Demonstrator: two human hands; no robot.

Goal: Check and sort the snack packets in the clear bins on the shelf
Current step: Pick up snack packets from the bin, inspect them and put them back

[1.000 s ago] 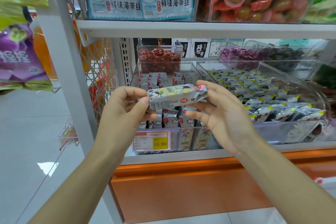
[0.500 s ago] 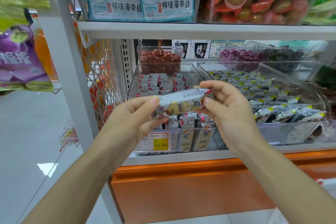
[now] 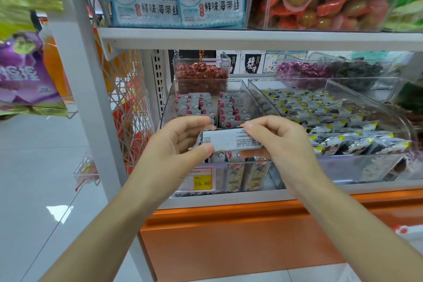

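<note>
Both hands hold one small snack packet (image 3: 229, 139) level in front of the shelf, its white printed back facing me. My left hand (image 3: 176, 144) pinches its left end between thumb and fingers. My right hand (image 3: 277, 142) pinches the right end from above and below. Behind the packet stands a clear bin (image 3: 169, 103) with two rows of the same grey-and-red packets (image 3: 206, 105). To its right a larger clear bin (image 3: 389, 160) holds several black-and-white packets with yellow corners (image 3: 320, 117).
A small clear box of red snacks (image 3: 201, 75) sits behind the left bin. A price tag reading 15.80 (image 3: 201, 182) hangs on the bin front. The shelf above (image 3: 251, 38) carries seaweed bags and red packs. A white upright post (image 3: 91, 98) and hanging purple bags (image 3: 25, 75) are left.
The packet has been rotated between my hands, from its colourful front to its white printed back. Both hands dropped slightly toward the left bin's front.
</note>
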